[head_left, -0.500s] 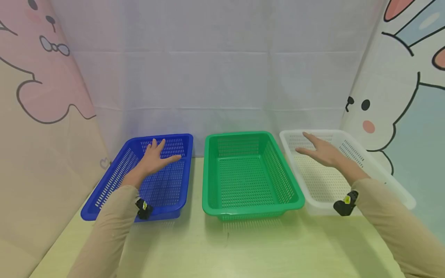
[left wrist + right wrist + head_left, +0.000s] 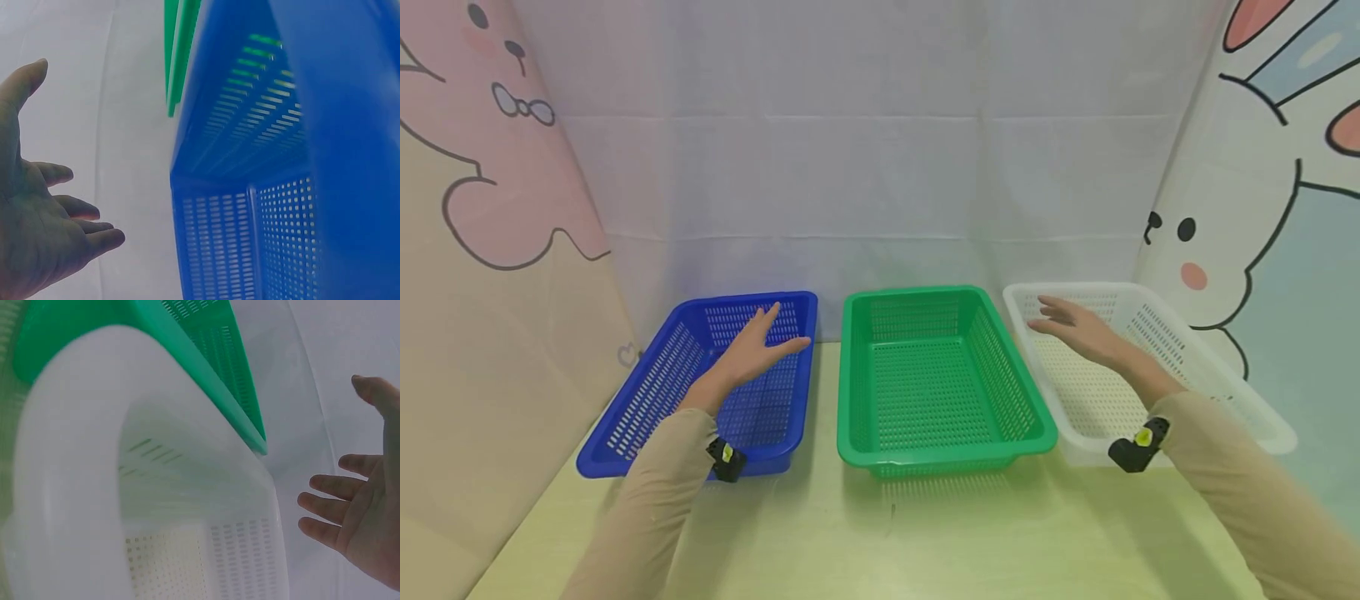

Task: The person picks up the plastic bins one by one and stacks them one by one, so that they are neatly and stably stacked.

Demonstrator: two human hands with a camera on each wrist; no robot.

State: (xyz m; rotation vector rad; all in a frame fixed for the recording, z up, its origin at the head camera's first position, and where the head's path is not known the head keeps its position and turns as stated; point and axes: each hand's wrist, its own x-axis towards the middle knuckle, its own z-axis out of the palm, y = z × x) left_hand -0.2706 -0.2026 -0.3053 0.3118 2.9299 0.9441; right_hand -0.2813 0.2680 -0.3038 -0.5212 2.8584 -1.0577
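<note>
My left hand point(image 2: 747, 357) hovers over the blue basket point(image 2: 808, 383) with its thumb spread wide and nothing in it. In the left wrist view that hand point(image 2: 50, 225) shows a bare palm, apart from the blue basket wall point(image 2: 215, 144). My right hand point(image 2: 1078, 329) hangs over the white basket point(image 2: 1217, 367), fingers extended towards the middle. The right wrist view shows its fingers point(image 2: 325, 506) straight and apart, holding nothing, beside the white basket rim point(image 2: 278, 531). Between the two hands stands the green basket point(image 2: 925, 458). The slotted floors of all three baskets are bare.
The baskets stand in a row on a pale wooden table point(image 2: 865, 542). A white cloth point(image 2: 865, 167) hangs close behind them. Printed cartoon panels flank the table, a pink one point(image 2: 512, 192) on the left and a rabbit one point(image 2: 1217, 208) on the right. Black bands sit on both wrists.
My left hand has shifted right over the blue basket. My right hand has moved slightly left, its fingers closer together. The baskets stay in place.
</note>
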